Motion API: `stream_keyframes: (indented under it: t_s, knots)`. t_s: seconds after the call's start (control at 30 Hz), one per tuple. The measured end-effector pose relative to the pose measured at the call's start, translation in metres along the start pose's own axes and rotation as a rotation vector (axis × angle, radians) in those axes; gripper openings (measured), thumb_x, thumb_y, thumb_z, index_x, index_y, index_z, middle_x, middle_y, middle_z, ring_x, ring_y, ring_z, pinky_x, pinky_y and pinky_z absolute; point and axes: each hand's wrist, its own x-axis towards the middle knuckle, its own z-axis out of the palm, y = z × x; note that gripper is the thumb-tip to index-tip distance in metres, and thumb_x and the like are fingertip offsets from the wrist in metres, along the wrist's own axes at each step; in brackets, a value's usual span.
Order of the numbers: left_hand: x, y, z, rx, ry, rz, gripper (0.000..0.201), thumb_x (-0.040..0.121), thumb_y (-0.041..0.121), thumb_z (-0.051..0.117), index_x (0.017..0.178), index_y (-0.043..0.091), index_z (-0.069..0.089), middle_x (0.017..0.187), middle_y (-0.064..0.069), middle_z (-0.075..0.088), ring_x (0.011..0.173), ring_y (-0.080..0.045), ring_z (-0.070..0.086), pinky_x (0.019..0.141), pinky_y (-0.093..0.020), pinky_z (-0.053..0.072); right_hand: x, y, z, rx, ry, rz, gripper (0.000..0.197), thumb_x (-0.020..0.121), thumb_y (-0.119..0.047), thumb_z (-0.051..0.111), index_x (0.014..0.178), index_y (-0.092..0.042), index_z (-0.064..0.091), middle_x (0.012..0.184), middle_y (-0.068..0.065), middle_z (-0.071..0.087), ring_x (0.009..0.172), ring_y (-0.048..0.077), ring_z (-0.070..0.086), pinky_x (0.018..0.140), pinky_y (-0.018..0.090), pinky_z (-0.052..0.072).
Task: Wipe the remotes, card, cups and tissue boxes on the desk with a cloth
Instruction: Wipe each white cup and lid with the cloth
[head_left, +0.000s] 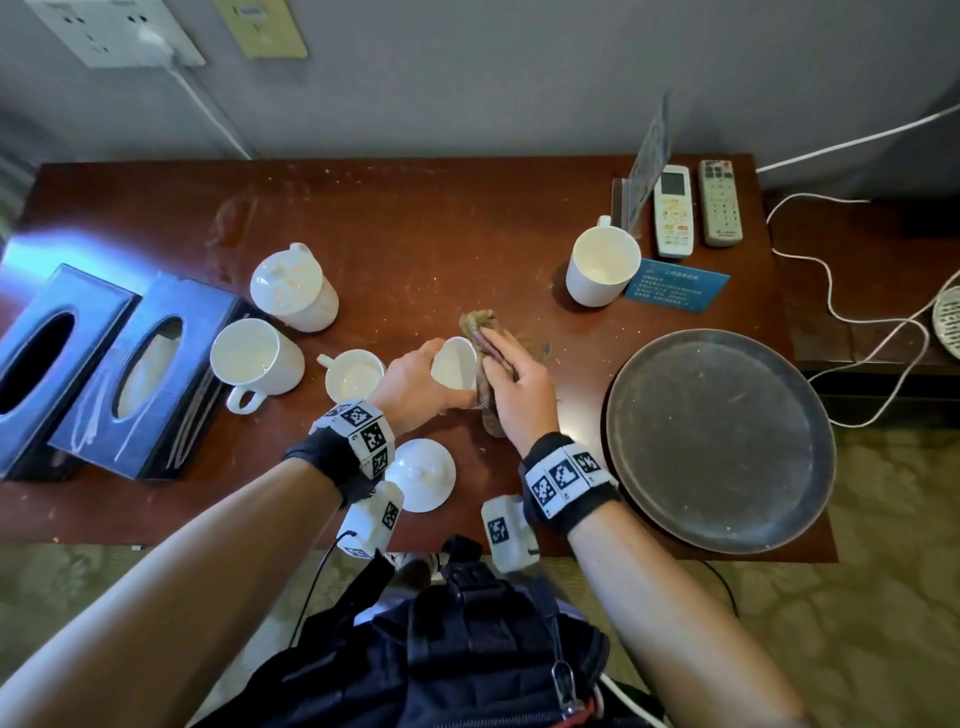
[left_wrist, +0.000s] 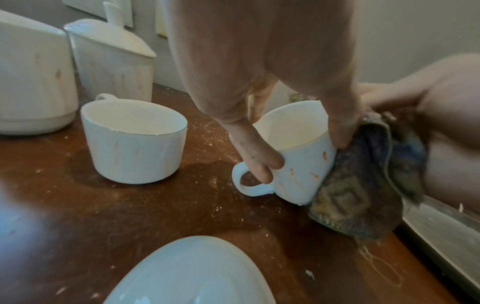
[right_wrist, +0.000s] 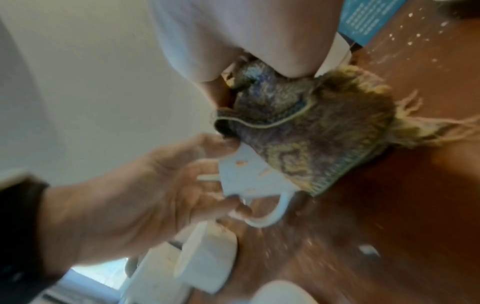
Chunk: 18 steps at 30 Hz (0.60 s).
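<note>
A small white cup (left_wrist: 293, 156), tilted just above the counter (head_left: 415, 218), is gripped at rim and handle by the left hand (head_left: 410, 384). A soft cloth (left_wrist: 363, 195) is pressed against its side by the right hand (head_left: 514, 384). The cup is judged hard, smooth, breakable; best held by its handle.

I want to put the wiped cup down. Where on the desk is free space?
Free: the wide back strip of the desk behind the lidded cup; also between the mug and round tray. Crowded: the left, by the tissue boxes and cups.
</note>
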Motion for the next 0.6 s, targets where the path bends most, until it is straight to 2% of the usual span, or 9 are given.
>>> stream_keyframes:
  t_s: [0.07, 0.13, 0.2, 0.27, 0.37, 0.43, 0.47, 0.53, 0.6]
  knots:
    - [-0.001, -0.002, -0.002, 0.0, -0.032, -0.01, 0.093, 0.071, 0.047, 0.082, 0.149, 0.023, 0.037, 0.117, -0.002, 0.064, 0.103, -0.021, 0.061, 0.088, -0.035, 0.053, -0.007, 0.011, 0.001, -0.014, -0.023, -0.029, 0.038, 0.099, -0.017, 0.05, 0.134, -0.029, 0.059, 0.142, -0.01, 0.053, 0.137, 0.001, 0.039, 0.114, 0.021, 0.029]
    - [-0.002, -0.003, -0.005, -0.005, -0.061, -0.021, 0.093, 0.068, 0.053, 0.082, 0.145, 0.026, 0.04, 0.108, -0.001, 0.067, 0.095, -0.021, 0.065, 0.087, -0.04, 0.056, 0.005, 0.021, -0.005, -0.011, -0.002, 0.032, 0.036, 0.101, -0.019, 0.049, 0.135, -0.027, 0.058, 0.141, -0.009, 0.054, 0.134, 0.006, 0.044, 0.115, 0.027, 0.032]
    - [-0.002, -0.001, -0.007, -0.016, -0.063, -0.021, 0.08, 0.071, 0.048, 0.083, 0.139, 0.027, 0.045, 0.104, -0.002, 0.068, 0.089, -0.02, 0.068, 0.083, -0.039, 0.057, 0.026, 0.023, -0.014, -0.043, 0.013, 0.149, 0.034, 0.101, -0.017, 0.048, 0.132, -0.022, 0.06, 0.137, -0.004, 0.058, 0.13, 0.014, 0.049, 0.114, 0.034, 0.036]
    - [0.0, 0.001, -0.008, -0.039, -0.065, -0.014, 0.073, 0.075, 0.042, 0.082, 0.136, 0.025, 0.047, 0.102, -0.004, 0.069, 0.084, -0.019, 0.07, 0.083, -0.039, 0.057, 0.039, 0.016, -0.018, -0.108, -0.006, 0.151, 0.032, 0.1, -0.012, 0.048, 0.127, -0.017, 0.065, 0.133, 0.0, 0.062, 0.128, 0.019, 0.052, 0.113, 0.037, 0.037]
    - [0.002, -0.001, -0.008, -0.086, -0.074, -0.026, 0.078, 0.075, 0.041, 0.083, 0.14, 0.021, 0.045, 0.094, -0.005, 0.072, 0.076, -0.018, 0.074, 0.087, -0.041, 0.058, 0.024, 0.002, -0.014, -0.175, -0.051, -0.028, 0.032, 0.097, -0.012, 0.053, 0.125, -0.019, 0.067, 0.135, -0.005, 0.058, 0.128, 0.004, 0.046, 0.113, 0.021, 0.03]
    - [0.002, -0.005, -0.006, -0.071, -0.066, -0.043, 0.09, 0.069, 0.051, 0.083, 0.143, 0.019, 0.043, 0.095, -0.005, 0.072, 0.081, -0.02, 0.073, 0.086, -0.043, 0.058, 0.005, 0.001, -0.01, -0.16, -0.088, -0.101, 0.033, 0.096, -0.018, 0.057, 0.128, -0.024, 0.065, 0.135, -0.014, 0.052, 0.129, -0.008, 0.037, 0.109, 0.01, 0.026]
    - [0.002, -0.006, -0.006, -0.061, -0.064, -0.052, 0.101, 0.062, 0.06, 0.081, 0.145, 0.019, 0.041, 0.099, -0.004, 0.071, 0.086, -0.021, 0.071, 0.086, -0.043, 0.058, 0.001, 0.006, -0.01, -0.13, -0.109, -0.101, 0.035, 0.096, -0.021, 0.058, 0.13, -0.028, 0.063, 0.137, -0.017, 0.049, 0.131, -0.01, 0.034, 0.11, 0.01, 0.025]
    - [0.002, -0.008, -0.005, -0.03, -0.063, -0.063, 0.117, 0.051, 0.074, 0.075, 0.149, 0.022, 0.037, 0.107, -0.003, 0.068, 0.094, -0.023, 0.068, 0.086, -0.041, 0.057, 0.002, 0.015, -0.012, -0.06, -0.128, -0.056, 0.036, 0.097, -0.024, 0.058, 0.132, -0.034, 0.059, 0.141, -0.017, 0.048, 0.135, -0.005, 0.036, 0.115, 0.021, 0.027]
    - [0.003, -0.007, -0.007, 0.024, -0.051, -0.047, 0.103, 0.058, 0.071, 0.076, 0.142, 0.019, 0.046, 0.109, -0.002, 0.064, 0.096, -0.022, 0.062, 0.08, -0.033, 0.052, 0.014, 0.021, -0.016, 0.014, -0.12, 0.028, 0.036, 0.098, -0.024, 0.056, 0.132, -0.035, 0.056, 0.14, -0.013, 0.053, 0.133, 0.002, 0.044, 0.116, 0.03, 0.032]
